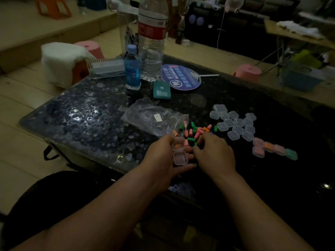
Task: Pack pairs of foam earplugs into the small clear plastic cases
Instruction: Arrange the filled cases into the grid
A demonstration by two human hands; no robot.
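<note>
My left hand [163, 156] holds a small clear case [178, 151] lying open on its fingers, with an orange earplug in the upper half. My right hand [213, 153] hovers just right of it with fingers curled downward over the loose earplugs [196, 132], a scatter of pink, green and orange pieces on the dark table. Whether it pinches one is hidden. Several empty clear cases [235, 124] lie in a cluster to the right. Several filled cases [273, 148] sit in a row further right.
A crumpled clear plastic bag [154, 118] lies left of the earplugs. Behind stand a large water bottle [152, 38], a small blue bottle [133, 67], a round blue fan [181, 77] and a teal packet [161, 90]. The table's near edge [101, 160] runs under my forearms.
</note>
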